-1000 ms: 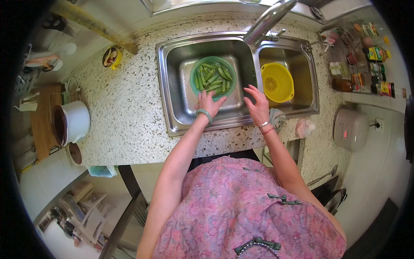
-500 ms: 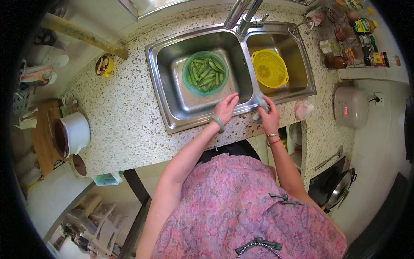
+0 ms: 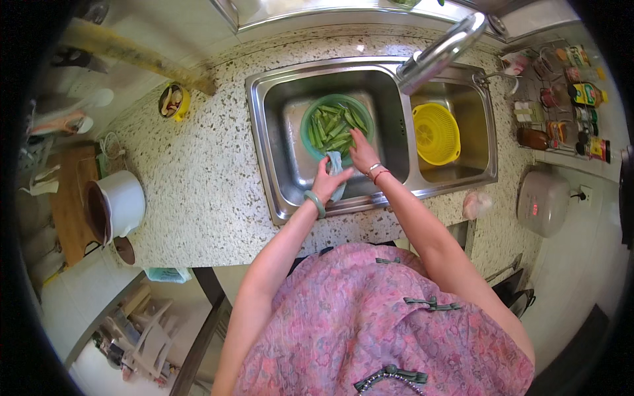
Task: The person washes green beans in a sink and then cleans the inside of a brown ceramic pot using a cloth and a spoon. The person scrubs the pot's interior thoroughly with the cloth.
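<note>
In the left basin of the sink sits a green plastic bowl point(image 3: 306, 134) with several green pods point(image 3: 332, 127) that look like okra. At the bowl's near side, my left hand point(image 3: 325, 181) grips a pale blue cloth point(image 3: 337, 173), which hangs between thumb and fingers. A jade-coloured bangle circles that wrist. My right hand point(image 3: 362, 153) is over the bowl's near right rim, fingers stretched toward the pods. Its fingertips meet the edge of the pods in the picture; whether they touch is hard to see.
A yellow colander point(image 3: 437, 135) stands in the right basin point(image 3: 472, 122) under the faucet point(image 3: 444, 54). Right of the sink lie a pinkish plastic bag point(image 3: 474, 205) and a rack of jars point(image 3: 555, 109). A yellow cup point(image 3: 176, 101) and a white pot point(image 3: 123, 201) are on the left.
The cloth has passed from my right hand to my left. Both hands have moved over the left basin, the right one from the divider to the bowl. The view has shifted slightly.
</note>
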`<state>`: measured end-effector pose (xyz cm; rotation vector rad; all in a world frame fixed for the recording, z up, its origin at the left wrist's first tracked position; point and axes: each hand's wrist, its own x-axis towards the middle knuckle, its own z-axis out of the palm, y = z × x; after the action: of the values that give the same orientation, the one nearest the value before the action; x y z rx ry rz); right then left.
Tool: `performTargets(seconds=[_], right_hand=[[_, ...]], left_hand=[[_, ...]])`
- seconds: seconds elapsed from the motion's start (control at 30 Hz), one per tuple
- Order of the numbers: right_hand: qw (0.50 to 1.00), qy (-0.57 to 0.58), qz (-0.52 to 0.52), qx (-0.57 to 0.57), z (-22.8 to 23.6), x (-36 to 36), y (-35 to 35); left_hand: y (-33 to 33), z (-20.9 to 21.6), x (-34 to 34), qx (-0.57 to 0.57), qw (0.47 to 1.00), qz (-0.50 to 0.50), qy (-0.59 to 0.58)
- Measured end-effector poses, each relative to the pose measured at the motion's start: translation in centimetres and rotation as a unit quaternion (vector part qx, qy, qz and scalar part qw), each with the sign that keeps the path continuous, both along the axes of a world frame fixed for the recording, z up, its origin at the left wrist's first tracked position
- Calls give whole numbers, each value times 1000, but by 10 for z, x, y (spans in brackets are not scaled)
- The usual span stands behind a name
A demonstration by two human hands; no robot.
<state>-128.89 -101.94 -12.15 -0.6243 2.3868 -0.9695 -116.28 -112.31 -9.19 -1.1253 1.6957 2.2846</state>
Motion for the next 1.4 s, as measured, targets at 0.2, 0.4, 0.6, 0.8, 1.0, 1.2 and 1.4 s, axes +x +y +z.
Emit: performTargets(seconds=[0.2, 0.4, 0.6, 0.8, 1.0, 1.2, 1.4], right_hand=[[993, -48, 30, 104, -31, -30, -21], [980, -44, 49, 186, -32, -41, -35], [998, -35, -8, 59, -46, -41, -19], [937, -333, -104, -30, 52, -18, 4], [833, -455, -273, -153, 87, 28, 32], [855, -356, -308, -219, 122, 44, 32], [807, -382, -320, -315, 160, 42, 25]], left_hand=[[-5, -3, -14, 149, 988, -7, -51], [-3, -12, -27, 184, 980, 3, -77], [-8, -4, -33, 208, 968, 25, -134], [-8, 12, -32, 267, 959, 30, -91], [-6, 56, -23, 294, 953, -44, -51], [-8, 42, 5, 181, 983, 30, 2], [-21, 74, 6, 320, 946, 39, -34]])
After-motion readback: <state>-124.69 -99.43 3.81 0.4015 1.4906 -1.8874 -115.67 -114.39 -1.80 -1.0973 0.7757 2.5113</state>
